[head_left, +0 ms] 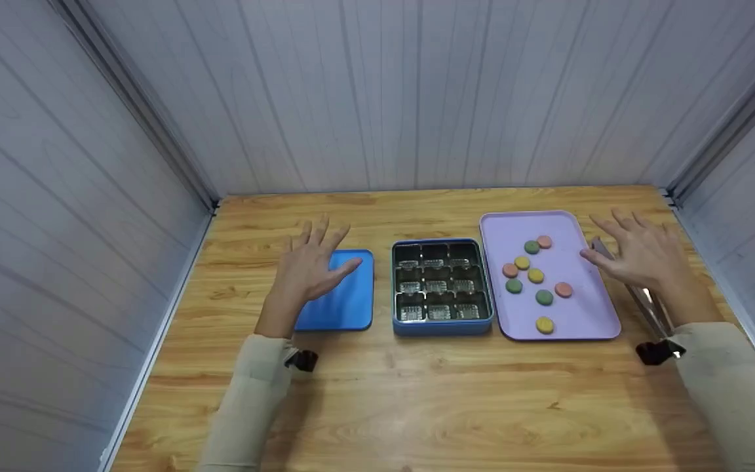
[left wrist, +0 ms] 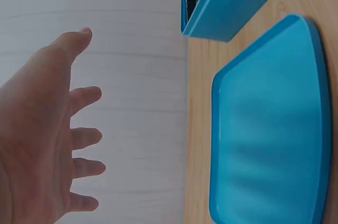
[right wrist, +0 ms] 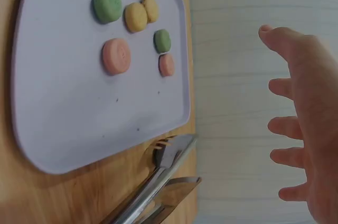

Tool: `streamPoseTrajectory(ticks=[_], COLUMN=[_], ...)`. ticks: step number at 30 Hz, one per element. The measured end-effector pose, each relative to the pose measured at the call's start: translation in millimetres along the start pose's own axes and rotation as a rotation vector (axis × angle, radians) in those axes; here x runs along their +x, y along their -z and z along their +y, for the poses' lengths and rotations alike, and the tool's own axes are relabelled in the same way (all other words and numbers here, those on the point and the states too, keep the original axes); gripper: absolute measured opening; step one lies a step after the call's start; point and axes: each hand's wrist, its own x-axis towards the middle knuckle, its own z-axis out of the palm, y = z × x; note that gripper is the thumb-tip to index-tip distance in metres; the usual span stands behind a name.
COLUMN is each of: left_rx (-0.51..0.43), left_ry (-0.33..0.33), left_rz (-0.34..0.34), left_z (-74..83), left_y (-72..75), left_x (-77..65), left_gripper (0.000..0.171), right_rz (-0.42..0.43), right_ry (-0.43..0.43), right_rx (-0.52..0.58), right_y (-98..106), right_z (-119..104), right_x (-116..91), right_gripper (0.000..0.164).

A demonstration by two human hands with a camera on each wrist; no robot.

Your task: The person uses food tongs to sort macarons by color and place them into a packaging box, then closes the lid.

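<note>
My left hand (head_left: 312, 269) hovers with fingers spread over a blue tray (head_left: 351, 298), holding nothing. In the left wrist view, the hand's fingers are straight and apart from the tray. My right hand (head_left: 646, 255), also spread and holding nothing, is raised near the right edge of a lilac tray (head_left: 584, 321). Several small round pieces like macarons, pink (head_left: 563, 289), green (head_left: 544, 297) and yellow (head_left: 544, 325), lie scattered on that tray. Metal tongs (right wrist: 153, 187) lie right of it, partly hidden by the right hand and forearm in the head view.
Between the trays stands a blue box (head_left: 443, 328) with a divided insert (head_left: 436, 286) of several compartments. Everything stands on a wooden table (head_left: 417, 406). Pale panel walls (head_left: 384, 98) enclose its back and sides.
</note>
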Motion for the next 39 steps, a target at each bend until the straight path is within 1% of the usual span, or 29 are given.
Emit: streamPoseTrajectory(ticks=[3,5,10,14,18,21,26,30,35,37,39], left_rx=[-0.067,-0.127,-0.281,-0.413,-0.56,-0.641,-0.72,-0.764,-0.786,-0.78,-0.803], left_ry=[-0.018,-0.037,-0.107,-0.131,-0.144,-0.153,-0.155,-0.156,-0.155,-0.153,-0.157], left_rz=[0.024,0.049,0.104,0.106,0.101,0.097,0.063,0.014,-0.039,-0.048,-0.062], left_z=[8.0,12.9,25.0,32.5,37.0,39.6,45.0,47.8,49.6,50.2,50.5], left_y=[-6.5,-12.6,-33.3,-50.5,-64.2,-72.7,-89.1,-100.8,-107.9,-110.7,-114.2], left_x=[0.3,-0.3,-1.8,-2.6,-2.8,-2.7,-3.3,-5.9,-8.1,-9.0,-9.1], left_gripper=[0.085,0.084,0.084,0.088,0.091,0.092,0.093,0.102,0.117,0.121,0.123], right_rz=[0.011,0.016,0.037,0.053,0.051,0.039,0.017,-0.012,-0.018,-0.023,-0.036], right_ry=[-0.019,-0.041,-0.12,-0.173,-0.229,-0.266,-0.313,-0.36,-0.401,-0.41,-0.418], right_rx=[0.015,0.03,0.108,0.176,0.234,0.274,0.291,0.308,0.334,0.339,0.344], right_y=[-4,-7,-15,-24,-36,-43,-54,-62,-68,-71,-72], right_z=[7,12,23,30,33,35,38,42,48,50,52], right_x=[-6,-9,-17,-24,-30,-35,-42,-47,-55,-58,-60], right_gripper=[0.089,0.09,0.101,0.11,0.111,0.109,0.107,0.108,0.108,0.107,0.107])
